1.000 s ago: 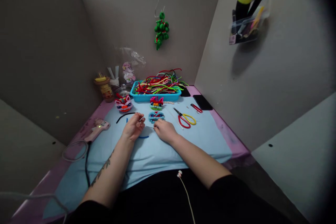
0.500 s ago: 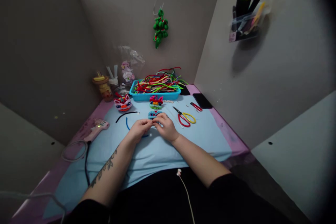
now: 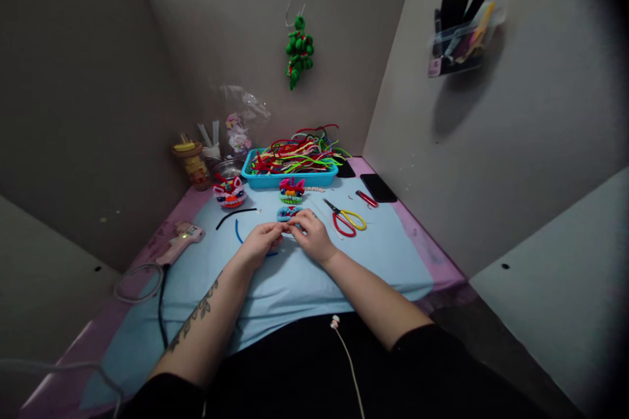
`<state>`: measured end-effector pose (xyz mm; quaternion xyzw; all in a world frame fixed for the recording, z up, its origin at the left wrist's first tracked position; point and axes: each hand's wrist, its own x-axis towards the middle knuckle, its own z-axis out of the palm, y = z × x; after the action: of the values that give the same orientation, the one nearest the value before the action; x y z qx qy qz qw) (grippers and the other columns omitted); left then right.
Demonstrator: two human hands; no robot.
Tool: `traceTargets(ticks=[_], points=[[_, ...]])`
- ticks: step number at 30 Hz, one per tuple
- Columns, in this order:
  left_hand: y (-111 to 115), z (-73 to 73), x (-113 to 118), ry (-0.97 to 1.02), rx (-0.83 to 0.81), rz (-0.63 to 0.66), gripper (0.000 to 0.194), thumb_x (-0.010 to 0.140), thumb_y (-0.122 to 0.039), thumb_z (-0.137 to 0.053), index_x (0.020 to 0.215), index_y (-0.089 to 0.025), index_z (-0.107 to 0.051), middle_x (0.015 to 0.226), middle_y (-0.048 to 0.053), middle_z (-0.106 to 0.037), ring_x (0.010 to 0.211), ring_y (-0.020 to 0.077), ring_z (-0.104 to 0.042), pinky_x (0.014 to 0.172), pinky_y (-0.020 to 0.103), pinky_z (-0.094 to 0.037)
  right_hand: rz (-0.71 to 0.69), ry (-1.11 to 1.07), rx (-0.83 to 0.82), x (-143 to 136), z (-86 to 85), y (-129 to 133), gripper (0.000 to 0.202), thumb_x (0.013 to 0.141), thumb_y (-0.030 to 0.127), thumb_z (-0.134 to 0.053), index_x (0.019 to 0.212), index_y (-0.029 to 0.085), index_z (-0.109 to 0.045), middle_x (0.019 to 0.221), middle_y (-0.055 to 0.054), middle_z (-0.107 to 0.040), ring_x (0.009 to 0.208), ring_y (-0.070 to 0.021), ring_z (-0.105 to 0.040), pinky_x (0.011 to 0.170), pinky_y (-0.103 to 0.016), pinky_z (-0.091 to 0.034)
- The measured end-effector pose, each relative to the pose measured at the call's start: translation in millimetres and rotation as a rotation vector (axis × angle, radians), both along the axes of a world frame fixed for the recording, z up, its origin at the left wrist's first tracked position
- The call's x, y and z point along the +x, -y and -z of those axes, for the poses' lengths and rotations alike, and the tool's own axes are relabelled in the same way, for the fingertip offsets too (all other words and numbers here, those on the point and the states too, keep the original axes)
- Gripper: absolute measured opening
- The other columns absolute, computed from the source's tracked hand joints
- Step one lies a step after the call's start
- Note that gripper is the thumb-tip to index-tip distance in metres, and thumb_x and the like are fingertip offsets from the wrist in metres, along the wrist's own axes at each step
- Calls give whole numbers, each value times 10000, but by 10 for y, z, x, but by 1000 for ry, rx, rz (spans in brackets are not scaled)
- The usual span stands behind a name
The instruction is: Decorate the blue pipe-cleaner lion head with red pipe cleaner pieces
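The 2 bare hands, left (image 3: 264, 241) and right (image 3: 310, 234), pinch fingertips together before the light-blue-and-red fuzzy figure (image 3: 288, 213); whether they grip anything is unclear.

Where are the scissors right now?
In the head view, the scissors lie open on the blue cloth, right of the hands, nearest the red cutter-like tool.

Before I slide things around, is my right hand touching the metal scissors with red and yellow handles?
Apart: the head view shows light-blue fabric cloth between the right hand and scissors.
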<state>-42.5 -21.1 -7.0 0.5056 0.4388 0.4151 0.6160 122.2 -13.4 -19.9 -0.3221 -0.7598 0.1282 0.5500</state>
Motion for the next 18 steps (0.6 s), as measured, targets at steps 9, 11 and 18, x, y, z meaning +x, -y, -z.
traceTargets(ticks=[9,11,18], points=[[12,-35,1,126,-51,50,364,673,-424,-715,802,-85,-694,490,-23,-442,410,47,-327,398,180,-182,-14,-41,-118,6,-7,13,97,827,198,-564,843,183,-658,853,-47,-568,763,-140,-562,642,-258,-484],[4,-8,28,86,-45,-5,385,638,-450,-734,753,-85,-688,456,-41,-409,394,41,-304,393,181,-169,-23,-15,-92,-7,7,7,100,827,193,-564,843,183,-662,846,-48,-572,782,-146,-564,672,-266,-488],[-56,-30,-7,110,29,-230,370,577,-424,-781,697,-104,-640,447,-62,-405,386,27,-309,364,155,-171,24,91,-33,-12,45,-6,179,852,172,-508,985,175,-627,935,-72,-586,899,-167,-563,796,-292,-481]])
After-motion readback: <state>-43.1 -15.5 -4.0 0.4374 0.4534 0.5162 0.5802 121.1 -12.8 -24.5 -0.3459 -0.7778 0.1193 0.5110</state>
